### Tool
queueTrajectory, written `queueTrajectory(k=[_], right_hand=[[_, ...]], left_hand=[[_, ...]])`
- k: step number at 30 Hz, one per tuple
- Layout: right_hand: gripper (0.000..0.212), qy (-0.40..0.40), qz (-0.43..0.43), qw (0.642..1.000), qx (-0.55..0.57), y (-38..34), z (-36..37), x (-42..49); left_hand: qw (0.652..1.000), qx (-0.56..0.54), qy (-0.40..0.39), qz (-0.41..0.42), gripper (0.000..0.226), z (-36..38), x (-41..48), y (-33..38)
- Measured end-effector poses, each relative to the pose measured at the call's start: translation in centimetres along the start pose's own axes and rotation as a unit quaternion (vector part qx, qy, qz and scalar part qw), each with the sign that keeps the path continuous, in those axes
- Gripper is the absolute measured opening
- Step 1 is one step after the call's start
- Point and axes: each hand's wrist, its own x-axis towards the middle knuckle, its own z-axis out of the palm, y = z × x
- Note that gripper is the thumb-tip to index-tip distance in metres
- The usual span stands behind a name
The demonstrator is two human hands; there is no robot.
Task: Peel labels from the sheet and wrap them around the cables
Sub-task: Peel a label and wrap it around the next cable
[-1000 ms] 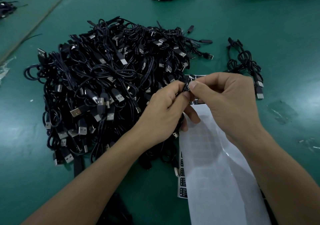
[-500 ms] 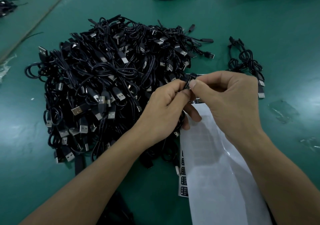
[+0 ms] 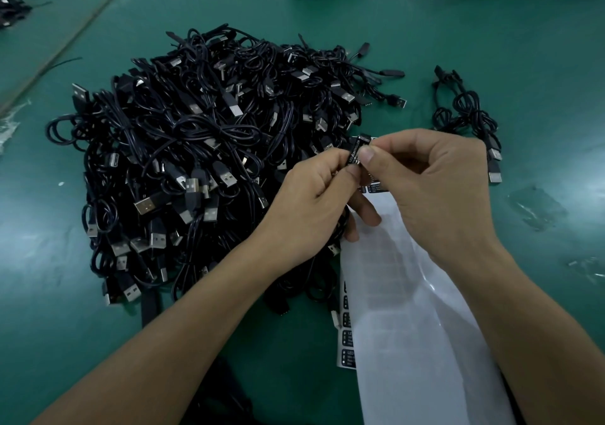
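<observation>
Over the last second the label (image 3: 354, 154) turns its printed face up between the thumbs, so the wrap looks nearly closed. The fingers (image 3: 366, 156) of the left hand (image 3: 307, 205) and right hand (image 3: 435, 195) pinch it narrowly. The sheet (image 3: 425, 326) lies just below them, and the cables (image 3: 196, 162) are piled to the left of them.

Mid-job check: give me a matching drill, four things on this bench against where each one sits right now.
1 label
2 big cable pile
3 small cable bundle
4 white sheet

A alone at far right
B pinched by left hand and right hand
C beneath the right forearm
D left of both hands

Pairs: 1-B, 2-D, 3-A, 4-C
</observation>
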Motion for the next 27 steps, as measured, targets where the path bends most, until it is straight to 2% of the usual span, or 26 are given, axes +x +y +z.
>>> queueTrajectory(k=[16,27], right_hand=[[0.011,0.016,0.000,1.000,-0.023,0.08,0.11,0.05],[0.018,-0.041,0.030,0.998,0.040,-0.04,-0.38,0.40]], left_hand=[[0.999,0.035,0.004,-0.004,0.024,0.02,0.07,-0.15],[0.999,0.034,0.002,-0.008,0.020,-0.01,0.00,-0.32]])
